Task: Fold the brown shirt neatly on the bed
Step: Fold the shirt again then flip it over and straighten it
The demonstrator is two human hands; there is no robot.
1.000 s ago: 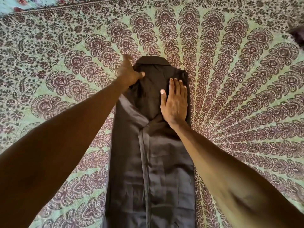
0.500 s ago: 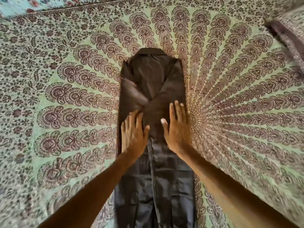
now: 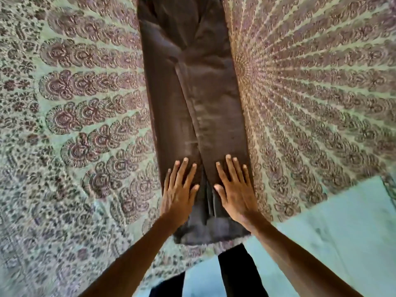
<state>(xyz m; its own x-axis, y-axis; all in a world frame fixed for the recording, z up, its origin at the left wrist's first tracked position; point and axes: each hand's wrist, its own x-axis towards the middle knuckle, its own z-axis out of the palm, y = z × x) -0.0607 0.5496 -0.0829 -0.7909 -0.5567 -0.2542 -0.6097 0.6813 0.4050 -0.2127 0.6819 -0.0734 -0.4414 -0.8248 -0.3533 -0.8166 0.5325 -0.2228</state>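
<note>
The brown shirt [image 3: 192, 99] lies as a long narrow strip on the bed, both sides folded in and overlapping down the middle. Its collar end runs out of the top of the view; its hem reaches the bed's near edge. My left hand [image 3: 179, 195] lies flat, fingers spread, on the shirt's lower left part. My right hand [image 3: 234, 190] lies flat beside it on the lower right part. Neither hand grips the cloth.
The bed is covered by a green sheet [image 3: 85, 116] with a dark maroon mandala print. Its near edge [image 3: 214, 247] hangs just below the shirt's hem. Pale floor [image 3: 334, 232] shows at the lower right, and my dark trouser legs [image 3: 237, 275] stand at the bed's edge.
Both hands have slid down the shirt from its chest area to near the hem, pressing it flat. The view has tilted down toward the bed's near edge.
</note>
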